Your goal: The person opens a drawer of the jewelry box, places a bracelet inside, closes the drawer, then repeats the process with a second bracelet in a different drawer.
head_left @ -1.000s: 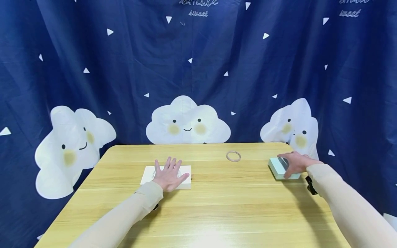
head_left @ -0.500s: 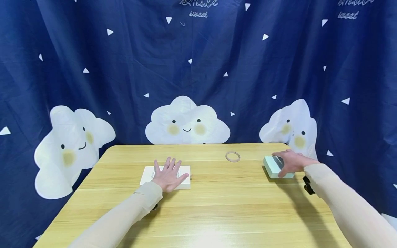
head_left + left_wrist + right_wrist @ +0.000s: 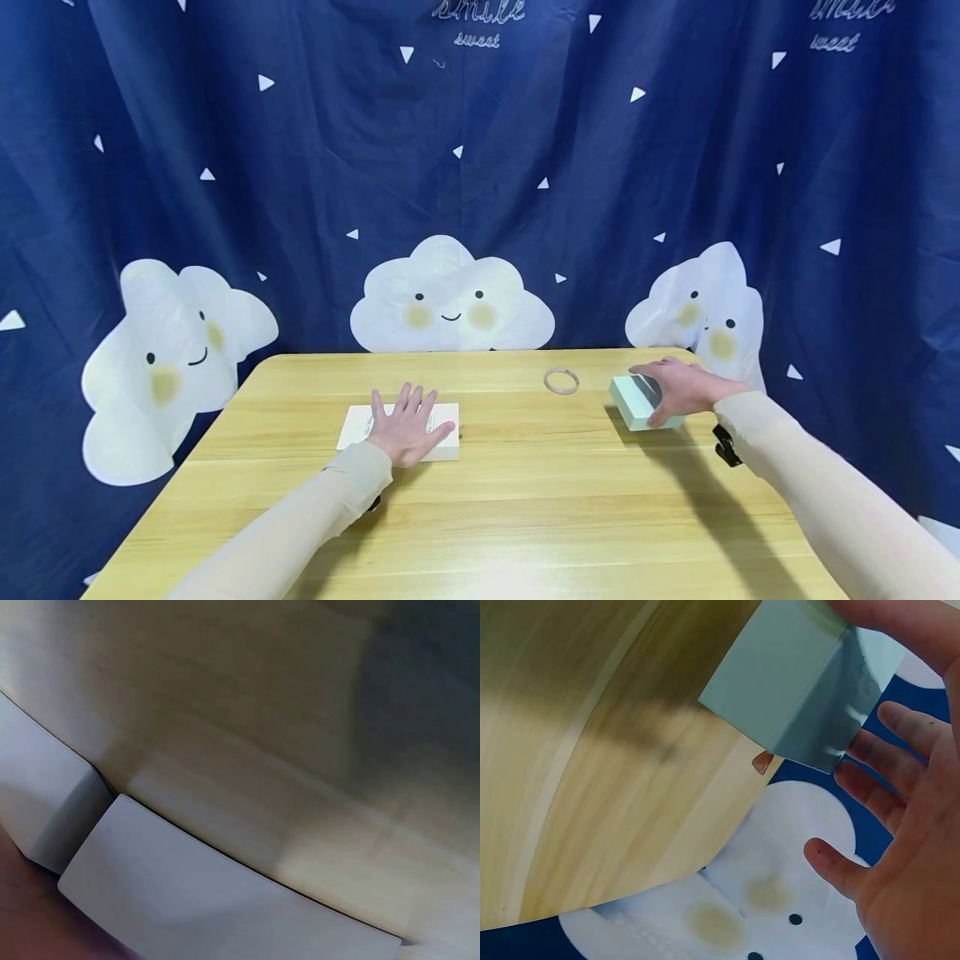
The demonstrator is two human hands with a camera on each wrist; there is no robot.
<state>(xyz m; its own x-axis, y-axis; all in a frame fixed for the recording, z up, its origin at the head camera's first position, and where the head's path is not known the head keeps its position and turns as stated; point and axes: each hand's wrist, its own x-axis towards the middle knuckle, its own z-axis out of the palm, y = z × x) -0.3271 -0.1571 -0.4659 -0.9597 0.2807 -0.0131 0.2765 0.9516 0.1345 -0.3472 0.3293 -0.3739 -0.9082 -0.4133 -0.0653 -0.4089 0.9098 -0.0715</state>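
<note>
My right hand (image 3: 678, 390) grips a mint-green box (image 3: 628, 406) between thumb and fingers at the right of the table. The box is slightly tilted, and its shadow suggests it is off the tabletop. In the right wrist view, the thumb is at one side of the green box (image 3: 780, 667); some fingers reach its other side and the little finger stands free. My left hand (image 3: 405, 435) lies with spread fingers on a white box (image 3: 448, 414), covering its middle. The left wrist view shows the white box's side (image 3: 240, 892) close up.
A thin pinkish ring (image 3: 561, 393) lies near the back edge of the wooden table (image 3: 525, 500), between the two boxes. Behind the table hangs a dark blue curtain (image 3: 315, 167) with white clouds and triangles.
My right hand has carried the green box to the left, toward the ring, and the box has become more tilted. My left hand and the white box have stayed in place.
</note>
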